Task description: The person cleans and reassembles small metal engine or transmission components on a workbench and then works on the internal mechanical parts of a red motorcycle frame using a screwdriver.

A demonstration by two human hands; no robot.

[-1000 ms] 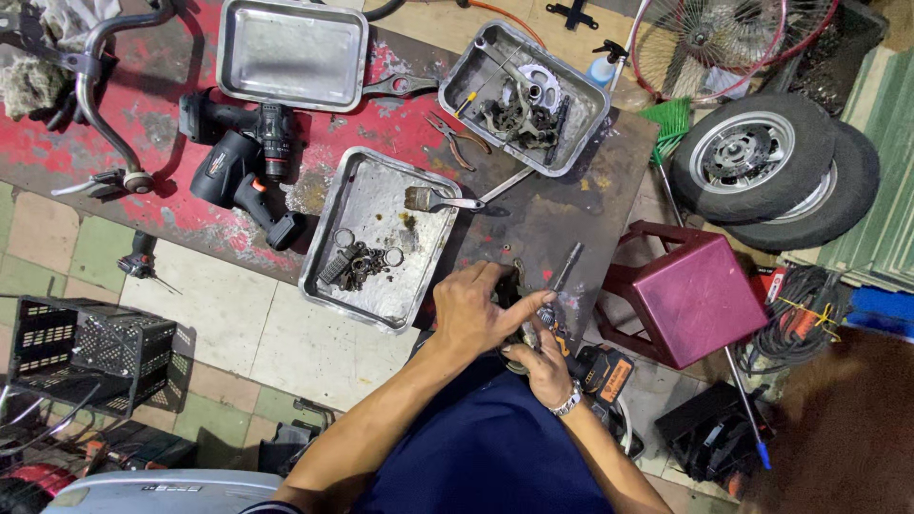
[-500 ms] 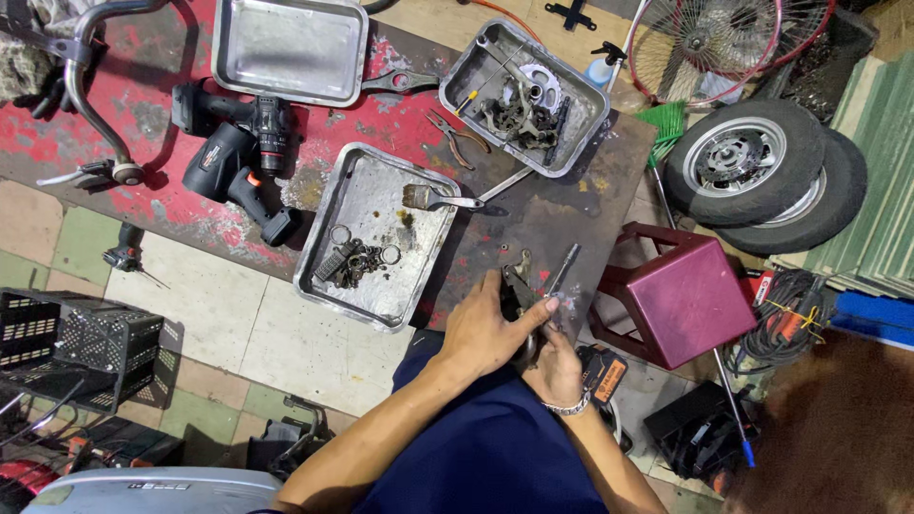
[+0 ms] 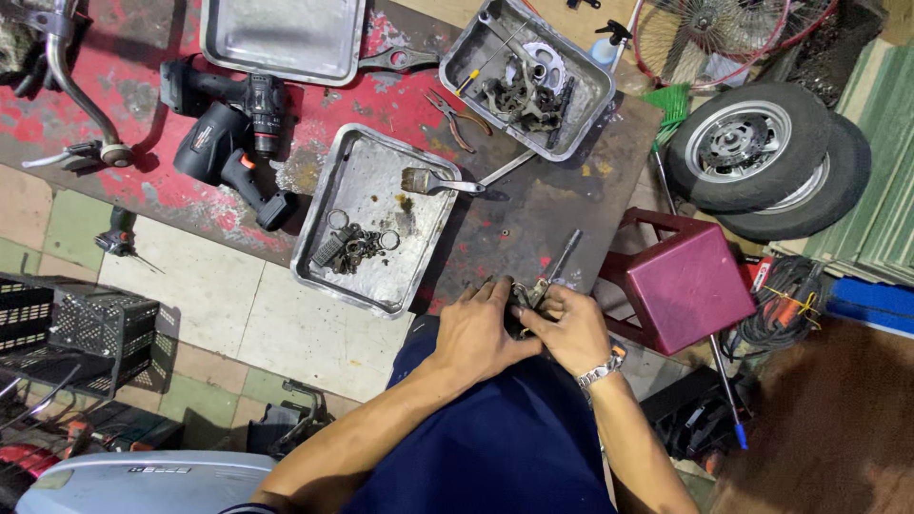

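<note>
Small metal part (image 3: 522, 297) gripped between both hands at bench edge (image 3: 533, 228), over lap. Left hand (image 3: 476, 328) closed round part from side, steadying it. Right hand (image 3: 569, 328) closed on it too, fingers curled tight; exact grip cannot be told. Rod-like tool (image 3: 562, 259) laid just beyond hands, within reach. Tray (image 3: 328, 205) with rings and brush (image 3: 433, 181) kept near left, so loose bits stay gathered.

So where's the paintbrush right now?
In the head view the paintbrush lies across the right rim of the middle metal tray, above the hands, with the red-handled pliers just above it.
</note>
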